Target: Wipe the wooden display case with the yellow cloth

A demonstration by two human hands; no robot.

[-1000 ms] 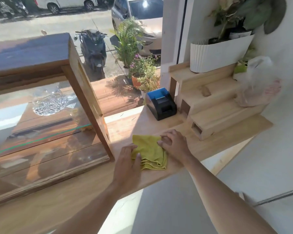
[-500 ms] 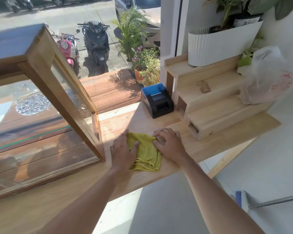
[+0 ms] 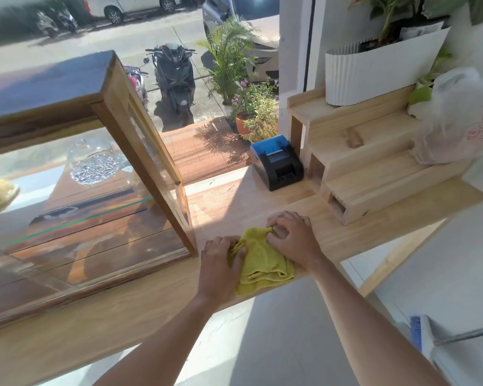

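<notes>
Yellow cloth (image 3: 262, 261): crumpled, soft, nubby like terry or microfibre, folded over itself in thick rolls along the near side, lying at the front edge of the pale wooden counter (image 3: 346, 235), one corner just over the lip. Left hand (image 3: 221, 270) pressed on the cloth's left side, fingers curled and bunching the fabric. Right hand (image 3: 293, 238) on the upper right part, fingers bent, pinching a raised fold at the far corner. Both hands closed on cloth, neither flat.

Just left of the cloth, close to but apart from the left hand: wooden display case (image 3: 101, 174), tall, boxy, warm brown frame with visible grain, glass panels front and side, dark top in shade. Inside, on a shelf, a cut-glass dish with a domed lid (image 3: 95, 162), sparkling in sun. Reflections strong on the front glass.

Farther back on the counter, a small black receipt printer (image 3: 278, 162) with blue top, touching or nearly touching a stepped riser (image 3: 374, 162) of light, unfinished-looking wood, three tiers, open square ends. On the top tier a white ribbed planter (image 3: 374, 71) with leafy plant; on the right, a crinkled translucent plastic bag (image 3: 457, 121) with red print.

Beyond the window: parked scooter (image 3: 175, 76), potted palm (image 3: 229, 54), flowering pots, cars. Lower right, on the pale floor, a blue-bristled brush (image 3: 421, 334) with metal handle.
</notes>
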